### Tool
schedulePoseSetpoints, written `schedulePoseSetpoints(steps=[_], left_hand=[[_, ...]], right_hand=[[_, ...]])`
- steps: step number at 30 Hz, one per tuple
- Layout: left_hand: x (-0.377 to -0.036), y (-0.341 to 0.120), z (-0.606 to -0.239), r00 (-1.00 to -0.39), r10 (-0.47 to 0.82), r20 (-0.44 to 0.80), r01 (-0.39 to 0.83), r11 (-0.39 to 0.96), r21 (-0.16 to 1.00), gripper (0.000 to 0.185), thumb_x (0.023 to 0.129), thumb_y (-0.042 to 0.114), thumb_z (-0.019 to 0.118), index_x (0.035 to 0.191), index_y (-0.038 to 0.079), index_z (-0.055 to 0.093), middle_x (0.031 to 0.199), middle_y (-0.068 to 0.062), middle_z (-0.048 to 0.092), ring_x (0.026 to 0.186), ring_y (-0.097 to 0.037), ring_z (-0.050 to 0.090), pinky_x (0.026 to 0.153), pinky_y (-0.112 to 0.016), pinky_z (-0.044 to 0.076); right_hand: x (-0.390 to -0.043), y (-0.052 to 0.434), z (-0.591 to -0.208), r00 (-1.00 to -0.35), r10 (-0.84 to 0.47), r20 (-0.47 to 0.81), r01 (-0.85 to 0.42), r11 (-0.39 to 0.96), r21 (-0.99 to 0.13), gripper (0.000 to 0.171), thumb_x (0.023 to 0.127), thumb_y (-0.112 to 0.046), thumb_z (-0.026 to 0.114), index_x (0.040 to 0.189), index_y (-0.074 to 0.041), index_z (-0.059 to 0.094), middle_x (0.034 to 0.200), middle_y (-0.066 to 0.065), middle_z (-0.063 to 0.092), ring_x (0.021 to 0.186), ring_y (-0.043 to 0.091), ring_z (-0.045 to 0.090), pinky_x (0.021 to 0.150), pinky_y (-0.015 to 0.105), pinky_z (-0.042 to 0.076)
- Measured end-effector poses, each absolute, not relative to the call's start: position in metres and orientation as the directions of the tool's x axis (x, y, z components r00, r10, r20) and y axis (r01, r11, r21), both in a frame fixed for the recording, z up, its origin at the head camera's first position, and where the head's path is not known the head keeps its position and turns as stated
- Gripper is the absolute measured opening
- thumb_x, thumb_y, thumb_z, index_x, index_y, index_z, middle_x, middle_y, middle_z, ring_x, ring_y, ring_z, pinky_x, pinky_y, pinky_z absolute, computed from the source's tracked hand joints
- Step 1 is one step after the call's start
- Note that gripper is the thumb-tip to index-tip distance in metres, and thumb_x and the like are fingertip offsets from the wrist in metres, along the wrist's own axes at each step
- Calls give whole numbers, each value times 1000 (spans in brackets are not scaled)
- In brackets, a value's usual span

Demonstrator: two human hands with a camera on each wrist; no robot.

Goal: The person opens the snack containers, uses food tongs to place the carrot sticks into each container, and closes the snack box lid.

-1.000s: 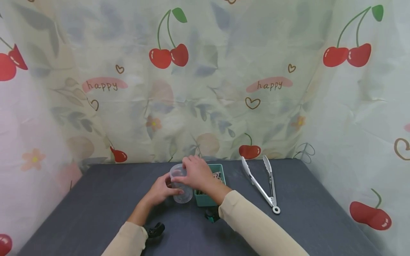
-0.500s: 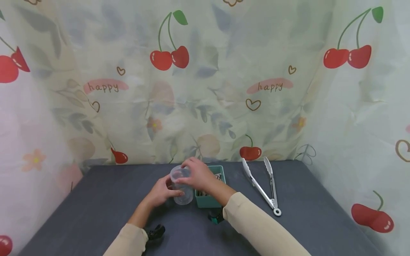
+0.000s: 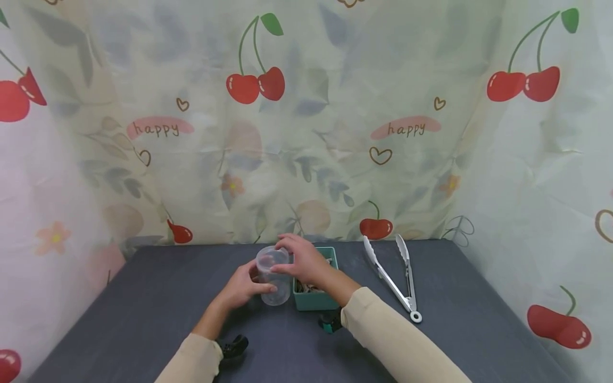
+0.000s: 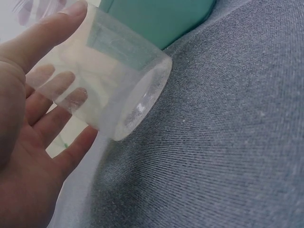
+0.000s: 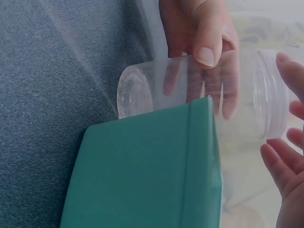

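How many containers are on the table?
2: a clear jar, with the left hand around it and the right hand at its top; a green box beside it. The arms may hide others.

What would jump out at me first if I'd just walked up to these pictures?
Probably the big red cherries printed on the backdrop behind the dark table. Next, near the middle of the table, the left hand grips a clear jar beside a teal box, with the right hand at the jar's top. Silver tongs lie splayed to the right of the box.
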State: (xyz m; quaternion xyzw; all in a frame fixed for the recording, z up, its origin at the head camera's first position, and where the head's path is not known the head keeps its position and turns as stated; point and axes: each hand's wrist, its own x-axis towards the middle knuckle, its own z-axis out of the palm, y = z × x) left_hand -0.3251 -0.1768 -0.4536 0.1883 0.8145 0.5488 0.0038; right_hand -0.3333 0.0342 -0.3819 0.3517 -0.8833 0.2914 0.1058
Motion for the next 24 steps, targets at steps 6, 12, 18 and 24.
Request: schedulePoseSetpoints(steps=[6, 12, 18, 24], left_hand=[[-328, -177, -458, -931, 300, 207, 304, 322, 897, 60, 80, 8, 81, 132, 1, 51, 123, -16, 59, 110, -33, 60, 88, -45, 50], [-328, -177, -456, -937, 285, 201, 294, 338, 894, 60, 79, 8, 81, 131, 1, 52, 122, -15, 61, 108, -31, 61, 88, -46, 50], [-329, -176, -457, -935, 293, 199, 297, 344, 891, 61, 80, 10, 81, 132, 1, 51, 123, -15, 60, 109, -31, 60, 88, -46, 50], [-327, -176, -456, -939, 289, 185, 281, 337, 899, 61, 79, 9, 81, 132, 1, 51, 123, -15, 60, 110, -31, 60, 88, -46, 50]], right_hand=[[-335, 39, -386, -683, -583, 440, -730, 526, -437, 43, 83, -34, 77, 116, -9, 65, 132, 9, 56, 102, 21, 59, 84, 33, 49], [-336, 43, -388, -685, -584, 436, -726, 498, -473, 41, 83, -32, 77, 115, -10, 66, 130, 8, 58, 100, 19, 60, 85, 37, 51], [-336, 44, -387, -690, -587, 424, -719, 491, -491, 42, 84, -29, 77, 118, -9, 65, 132, 6, 58, 106, 21, 60, 88, 40, 50], [-336, 44, -387, -681, -594, 428, -727, 482, -490, 41, 85, -28, 77, 118, -7, 65, 132, 7, 58, 108, 22, 60, 89, 40, 50]])
